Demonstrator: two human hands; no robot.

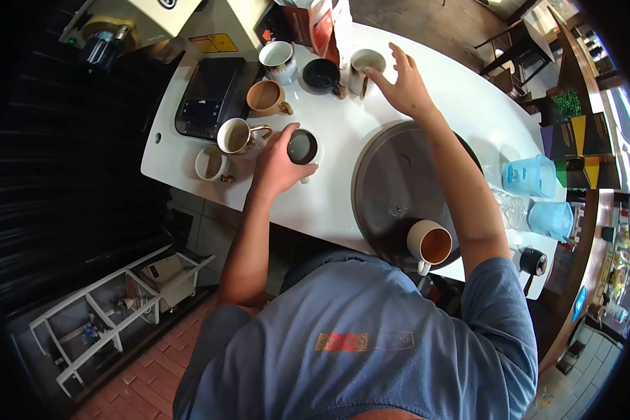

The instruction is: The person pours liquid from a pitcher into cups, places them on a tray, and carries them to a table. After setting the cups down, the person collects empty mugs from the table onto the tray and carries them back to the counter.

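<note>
My left hand (pixel 278 168) curls around a mug with a dark grey inside (pixel 302 147), thumb and fingers on either side of it. My right hand (pixel 407 89) reaches across the white table, fingers spread, its thumb overlapping the rim of a white mug (pixel 359 82). Left of that mug are a black cup (pixel 321 74) and a white mug with a brown-patterned side (pixel 278 64). A brown mug (pixel 265 98), a gold-handled mug (pixel 235 137) and a pale cup (pixel 210 164) stand left of my left hand.
A round dark tray (pixel 381 189) lies before me, with a mug of brown liquid (pixel 430 243) at its near edge. Blue plastic containers (pixel 530 176) stand at right. A black scale (pixel 206 105) and a cream machine (pixel 231 28) are at left; packets (pixel 320 31) stand at the back.
</note>
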